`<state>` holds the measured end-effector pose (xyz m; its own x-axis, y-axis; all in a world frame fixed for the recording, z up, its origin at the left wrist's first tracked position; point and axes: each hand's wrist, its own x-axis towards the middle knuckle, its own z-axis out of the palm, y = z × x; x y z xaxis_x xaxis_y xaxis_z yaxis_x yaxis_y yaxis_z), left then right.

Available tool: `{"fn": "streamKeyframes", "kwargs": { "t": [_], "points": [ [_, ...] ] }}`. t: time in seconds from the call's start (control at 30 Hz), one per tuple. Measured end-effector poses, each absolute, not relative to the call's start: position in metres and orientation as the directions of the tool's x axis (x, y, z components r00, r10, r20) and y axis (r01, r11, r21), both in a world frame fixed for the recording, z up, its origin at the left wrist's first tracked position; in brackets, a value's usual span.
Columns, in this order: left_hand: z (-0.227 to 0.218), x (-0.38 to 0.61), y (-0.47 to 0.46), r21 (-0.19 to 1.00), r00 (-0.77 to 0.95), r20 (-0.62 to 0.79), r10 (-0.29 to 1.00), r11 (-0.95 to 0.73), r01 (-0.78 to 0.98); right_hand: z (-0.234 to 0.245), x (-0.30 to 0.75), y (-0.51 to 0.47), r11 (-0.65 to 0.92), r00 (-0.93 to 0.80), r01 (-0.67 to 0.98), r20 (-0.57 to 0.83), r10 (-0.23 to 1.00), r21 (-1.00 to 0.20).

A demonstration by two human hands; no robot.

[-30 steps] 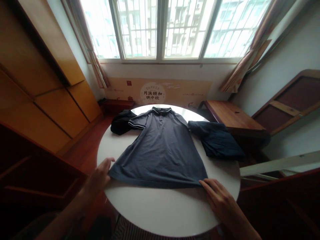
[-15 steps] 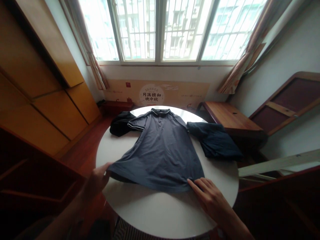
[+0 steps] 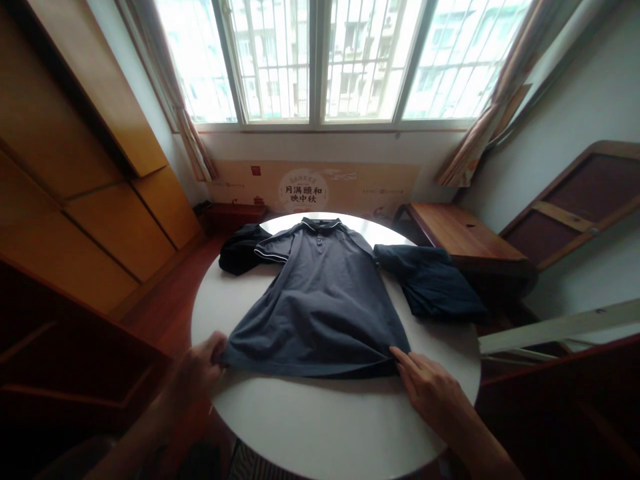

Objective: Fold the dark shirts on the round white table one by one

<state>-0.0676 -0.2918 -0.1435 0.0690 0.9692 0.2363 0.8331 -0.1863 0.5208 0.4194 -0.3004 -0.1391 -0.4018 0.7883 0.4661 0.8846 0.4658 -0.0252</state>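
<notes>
A dark grey polo shirt lies front up on the white round table, its collar toward the window and its hem toward me. White piping edges the collar and the left-hand sleeve. At the hem's left corner, my left hand is closed on the cloth. My right hand grips the hem near the right corner, fingertips pressed on the fabric. Between the hands the hem runs nearly straight, with a darker inner layer showing beneath it at the right. Soft wrinkles cross the lower front.
On the table's left stands a black bundled cloth; a folded dark navy garment lies at the right, reaching the table's edge. Beyond are a wooden desk and a barred window. Wooden cabinets line the left wall.
My right hand has moved right and slightly away from me with the hem. My left hand has shifted slightly right and lower. The hem, sagging toward me before, is now straighter.
</notes>
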Motion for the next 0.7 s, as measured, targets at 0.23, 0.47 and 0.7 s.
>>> {"fn": "streamKeyframes", "kwargs": {
  "t": [0.23,0.47,0.7],
  "points": [
    [-0.121,-0.066,-0.281,0.664,0.029,0.296,0.955,-0.228,0.712,-0.122,0.435,-0.3,0.487,-0.382,0.866,0.48,0.79,-0.112],
    [-0.117,-0.053,-0.273,0.925,-0.029,0.077,0.997,-0.06,0.374,-0.13,0.439,-0.299,0.597,-0.546,0.801,0.465,0.697,0.045],
    [-0.109,-0.053,-0.274,0.958,-0.104,0.079,0.992,-0.046,0.284,-0.139,0.453,-0.299,0.454,-0.405,0.891,0.504,0.763,0.028]
  ]
}}
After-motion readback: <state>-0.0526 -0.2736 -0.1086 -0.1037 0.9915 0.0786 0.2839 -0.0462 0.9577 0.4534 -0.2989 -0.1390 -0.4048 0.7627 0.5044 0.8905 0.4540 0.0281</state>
